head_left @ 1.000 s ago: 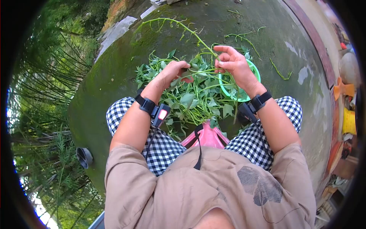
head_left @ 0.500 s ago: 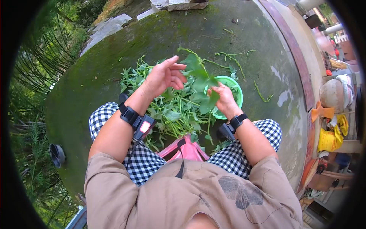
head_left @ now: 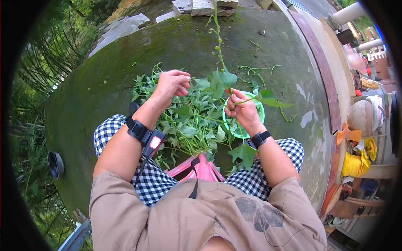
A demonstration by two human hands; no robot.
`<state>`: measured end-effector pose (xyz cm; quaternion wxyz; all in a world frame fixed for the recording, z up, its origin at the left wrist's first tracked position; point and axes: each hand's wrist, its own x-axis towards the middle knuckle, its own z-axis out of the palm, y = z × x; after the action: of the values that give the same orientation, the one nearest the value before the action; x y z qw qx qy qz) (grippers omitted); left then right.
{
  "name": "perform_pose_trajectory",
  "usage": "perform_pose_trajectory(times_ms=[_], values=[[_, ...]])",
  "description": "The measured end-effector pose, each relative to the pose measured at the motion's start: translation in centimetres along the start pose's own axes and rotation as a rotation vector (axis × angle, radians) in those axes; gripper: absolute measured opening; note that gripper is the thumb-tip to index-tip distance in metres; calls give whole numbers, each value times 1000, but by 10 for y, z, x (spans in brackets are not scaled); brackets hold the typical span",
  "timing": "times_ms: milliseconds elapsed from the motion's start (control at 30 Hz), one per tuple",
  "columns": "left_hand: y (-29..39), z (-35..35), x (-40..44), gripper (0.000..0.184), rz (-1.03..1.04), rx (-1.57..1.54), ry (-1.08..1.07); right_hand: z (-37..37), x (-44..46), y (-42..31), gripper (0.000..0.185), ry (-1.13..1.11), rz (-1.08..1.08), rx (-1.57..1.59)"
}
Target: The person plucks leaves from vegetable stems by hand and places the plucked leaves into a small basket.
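My right hand [head_left: 243, 109] pinches the stem of a long leafy vine [head_left: 219, 46]. Its tip rises far above the hand, and broad green leaves spread to both sides and below. My left hand [head_left: 172, 85] hovers to the left of it over the heap, fingers loosely bent and apart, nothing visible in them. Between my knees lies a heap of cut leafy vines [head_left: 190, 121]. Beside the heap, partly covered by my right hand and the vine, stands a light green plastic basket [head_left: 262, 113].
Loose stems [head_left: 261, 77] lie on the mossy concrete ahead. Something pink [head_left: 205, 167] is under me. Stone blocks [head_left: 205, 7] stand at the far edge, a dark pot [head_left: 55, 165] at left. A yellow bucket [head_left: 354, 164] and household items line the right.
The vine in my right hand has swung upright and stretched out, its leaves now spread. My left hand has drawn slightly left, its fingers more bent.
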<state>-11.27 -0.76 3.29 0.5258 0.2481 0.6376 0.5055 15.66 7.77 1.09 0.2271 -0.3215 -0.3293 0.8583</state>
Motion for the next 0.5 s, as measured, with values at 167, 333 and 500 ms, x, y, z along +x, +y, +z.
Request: perform_pose_trajectory(times_ms=[167, 333, 500], values=[[6, -1, 0, 20, 113, 34, 69, 3, -1, 0, 27, 28, -63, -183], [-3, 1, 6, 12, 434, 355, 186, -2, 1, 10, 14, 233, -144, -561], [-26, 29, 2, 10, 626, 760, 28, 4, 3, 25, 12, 257, -235, -735]])
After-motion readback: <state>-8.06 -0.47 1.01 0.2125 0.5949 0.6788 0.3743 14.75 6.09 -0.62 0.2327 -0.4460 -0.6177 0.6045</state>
